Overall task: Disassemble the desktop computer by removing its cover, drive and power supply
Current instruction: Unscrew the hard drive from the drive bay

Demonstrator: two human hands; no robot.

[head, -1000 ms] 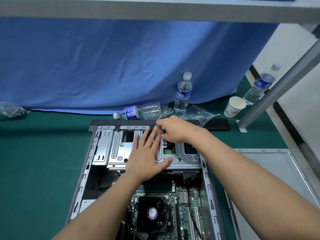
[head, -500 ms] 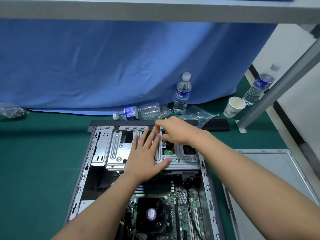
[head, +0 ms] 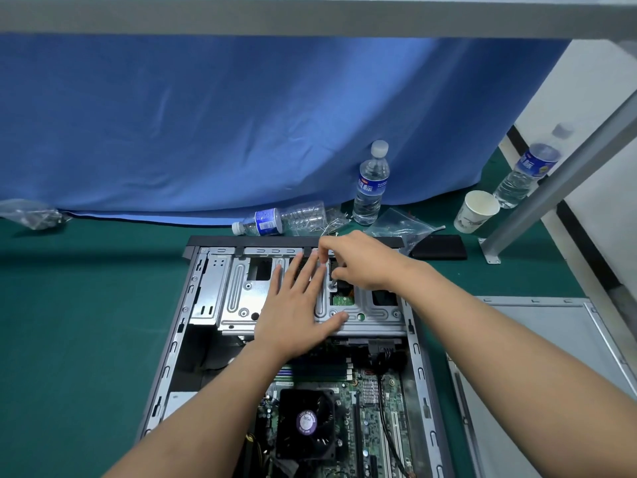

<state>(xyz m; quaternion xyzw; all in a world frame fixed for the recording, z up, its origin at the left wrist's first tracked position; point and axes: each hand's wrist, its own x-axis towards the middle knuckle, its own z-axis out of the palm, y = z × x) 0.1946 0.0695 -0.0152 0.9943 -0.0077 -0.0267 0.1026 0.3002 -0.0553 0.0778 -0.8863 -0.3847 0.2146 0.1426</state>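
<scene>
The desktop case (head: 179, 326) lies open on the green table, its motherboard and black CPU fan (head: 306, 422) exposed. Its removed grey cover (head: 537, 343) lies flat to the right. A silver drive cage (head: 241, 298) spans the far end of the case. My left hand (head: 293, 305) rests flat on the cage with fingers spread. My right hand (head: 358, 263) reaches over the cage's right part, fingers curled and pinching a small metal piece (head: 332, 286) at an opening. Whether that piece is a screw or a tool tip I cannot tell.
Behind the case lie an empty bottle on its side (head: 275, 220), an upright water bottle (head: 370, 184), a clear plastic bag (head: 400, 227) and a black flat object (head: 437, 251). A paper cup (head: 475, 212), another bottle (head: 527, 174) and a metal frame leg (head: 551, 188) stand at the right.
My right hand's fingers have shifted slightly over the cage opening. My left hand stays flat on the cage.
</scene>
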